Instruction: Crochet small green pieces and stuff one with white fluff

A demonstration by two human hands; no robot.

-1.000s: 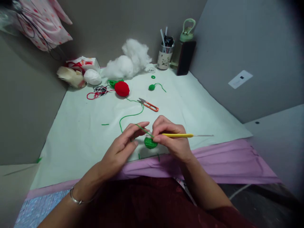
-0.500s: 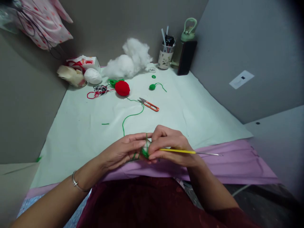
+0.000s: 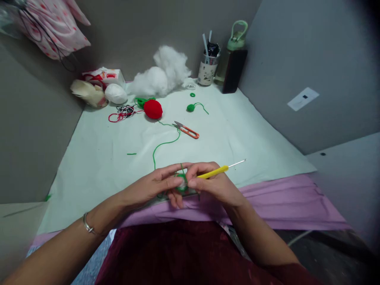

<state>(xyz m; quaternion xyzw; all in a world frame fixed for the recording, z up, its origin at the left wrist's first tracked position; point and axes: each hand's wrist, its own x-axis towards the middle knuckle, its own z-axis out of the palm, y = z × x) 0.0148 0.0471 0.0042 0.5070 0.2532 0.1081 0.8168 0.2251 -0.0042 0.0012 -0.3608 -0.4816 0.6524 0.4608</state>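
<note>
My left hand [image 3: 164, 180] is closed on a small green-and-white crochet piece [image 3: 181, 185], with green yarn running over its raised index finger. Held in my right hand [image 3: 218, 188] is a crochet hook with a yellow handle [image 3: 213, 173]. One metal end sticks out up and to the right; the other end points at the crochet piece, its tip hidden by fingers. From the left hand a strand of green yarn [image 3: 160, 145] curves up the table past orange thread snips [image 3: 187, 130] toward a red yarn ball [image 3: 153, 109].
White stuffing [image 3: 160, 75] lies at the back, beside a white yarn ball [image 3: 116, 94]. A small green crocheted ball [image 3: 190, 107] and a green ring [image 3: 192, 95] sit farther right. A cup of pens [image 3: 208, 71], a bottle [image 3: 236, 39] and a dark phone [image 3: 235, 72] stand along the wall.
The crochet hook has swung so its free metal end now points up and right instead of level to the right. My right hand has turned, and lower left fingers have spread downward.
</note>
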